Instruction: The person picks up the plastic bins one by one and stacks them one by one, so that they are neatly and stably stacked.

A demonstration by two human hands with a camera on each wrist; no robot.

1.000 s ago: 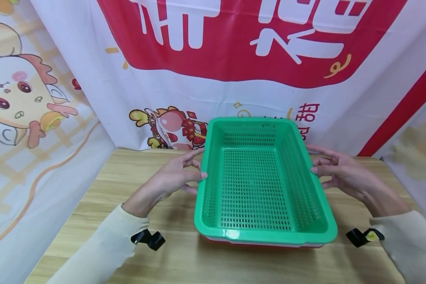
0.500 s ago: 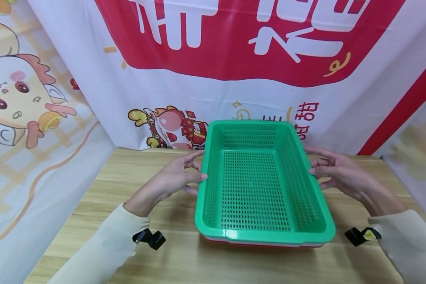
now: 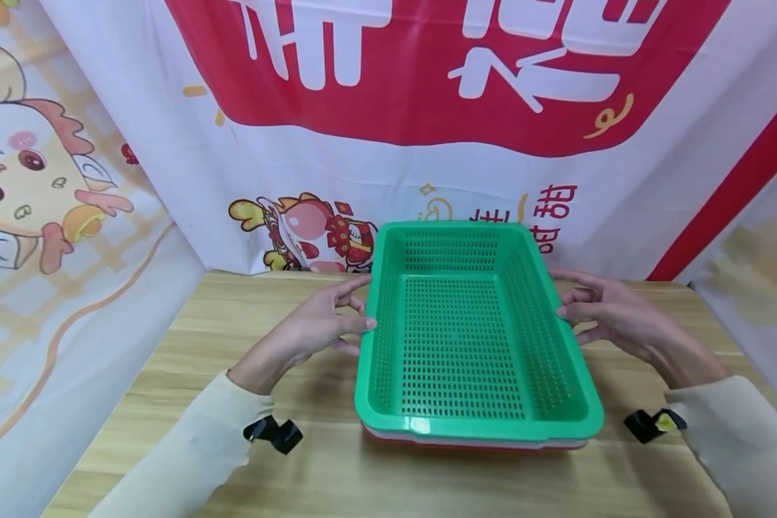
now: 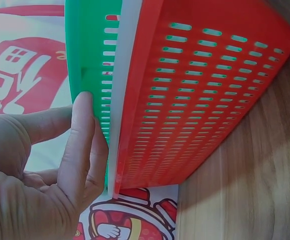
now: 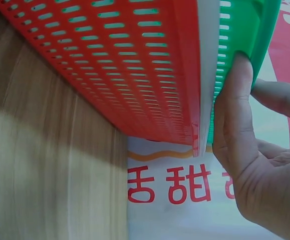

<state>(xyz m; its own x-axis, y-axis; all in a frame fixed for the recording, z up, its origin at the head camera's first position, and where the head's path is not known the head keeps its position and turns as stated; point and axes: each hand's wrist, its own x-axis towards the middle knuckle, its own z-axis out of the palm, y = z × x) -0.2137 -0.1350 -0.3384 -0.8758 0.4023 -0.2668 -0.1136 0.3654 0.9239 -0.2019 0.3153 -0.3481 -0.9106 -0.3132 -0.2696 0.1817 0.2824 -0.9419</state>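
A green perforated plastic basket [image 3: 479,429] sits nested on top of a stack. Below its rim, the wrist views show the white rim [image 4: 127,45] of a second basket and a red slotted basket [image 4: 199,100] at the bottom, resting on the wood table. The left hand [image 3: 314,327] pinches the green rim at its left side, thumb on top and fingers beneath. Opposite it, the right hand [image 3: 611,316] grips the right side of that rim likewise. Inside, the green basket holds nothing; the walls of the white basket are hidden.
A wood-grain table [image 3: 233,309] carries the stack. Behind it hangs a white cloth [image 3: 188,180] with red printing, and a patterned cloth [image 3: 52,309] covers the left side.
The green basket has sunk slightly into the stack since a second ago, both hands going down with it. The view has shifted a little.
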